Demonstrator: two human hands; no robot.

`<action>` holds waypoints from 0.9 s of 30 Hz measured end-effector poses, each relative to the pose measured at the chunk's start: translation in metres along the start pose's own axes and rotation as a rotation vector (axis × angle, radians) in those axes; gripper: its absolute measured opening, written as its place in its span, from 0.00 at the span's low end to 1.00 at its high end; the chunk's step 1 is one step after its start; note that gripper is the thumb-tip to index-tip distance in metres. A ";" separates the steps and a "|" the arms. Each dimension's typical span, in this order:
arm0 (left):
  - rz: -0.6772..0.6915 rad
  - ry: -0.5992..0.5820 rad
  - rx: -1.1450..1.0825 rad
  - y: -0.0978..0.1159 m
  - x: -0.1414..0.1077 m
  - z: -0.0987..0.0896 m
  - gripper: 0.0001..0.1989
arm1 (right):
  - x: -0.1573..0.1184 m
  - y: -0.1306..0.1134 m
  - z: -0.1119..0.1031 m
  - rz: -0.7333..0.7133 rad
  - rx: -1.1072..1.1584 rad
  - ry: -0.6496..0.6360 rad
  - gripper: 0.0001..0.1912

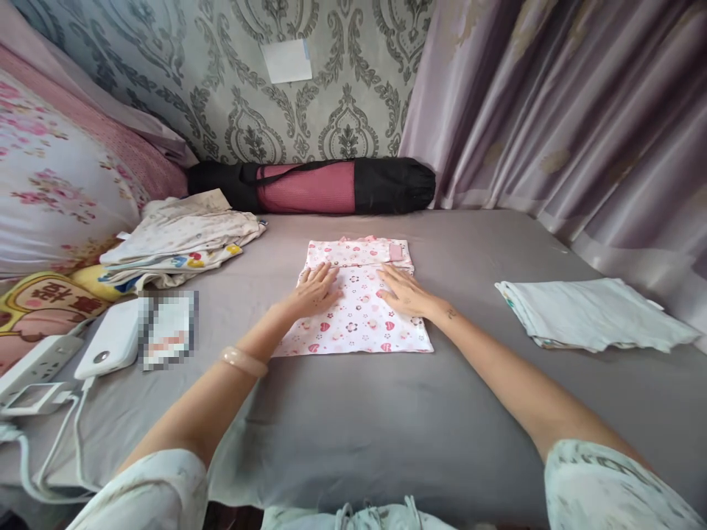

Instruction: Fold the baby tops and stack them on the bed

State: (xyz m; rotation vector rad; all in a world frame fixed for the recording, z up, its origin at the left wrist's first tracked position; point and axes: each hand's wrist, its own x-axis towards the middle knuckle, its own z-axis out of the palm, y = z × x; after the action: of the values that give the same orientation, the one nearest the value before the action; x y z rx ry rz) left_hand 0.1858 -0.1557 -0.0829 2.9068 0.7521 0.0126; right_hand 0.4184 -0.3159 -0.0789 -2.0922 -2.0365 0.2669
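Observation:
A folded white garment (361, 324) printed with pink hearts and flowers lies flat on the grey bed sheet in front of me. Its far end is turned over into a band, with a small pink patch at the right and a bit of pink trim behind. My left hand (316, 292) rests on the garment's left side, fingers spread and pointing away. On the right side lies my right hand (406, 293), also flat with its fingers apart. Neither hand grips the cloth. A pale bangle (243, 361) circles my left wrist.
Folded pale clothes (593, 313) lie at the right, and a clothes pile (182, 234) at the left. Nearer left are a white power bank (114, 335), a power strip (41, 368) and cables. A black and pink rolled bag (309, 186) lies along the wall.

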 end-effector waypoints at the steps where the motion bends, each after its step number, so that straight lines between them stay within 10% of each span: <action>1: 0.054 -0.013 -0.010 0.006 -0.011 -0.001 0.33 | -0.012 -0.006 -0.001 -0.010 0.020 -0.037 0.33; 13: 0.443 0.104 -0.192 0.063 -0.096 -0.009 0.17 | -0.117 -0.049 -0.012 -0.188 0.096 0.024 0.19; 27: 0.215 0.017 0.018 0.093 -0.085 -0.023 0.06 | -0.115 -0.060 -0.006 -0.223 -0.068 0.154 0.12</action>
State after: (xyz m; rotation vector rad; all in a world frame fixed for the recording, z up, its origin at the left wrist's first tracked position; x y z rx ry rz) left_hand 0.1548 -0.2740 -0.0457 2.9929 0.4400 0.0529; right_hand 0.3594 -0.4299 -0.0582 -1.8362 -2.1864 0.0004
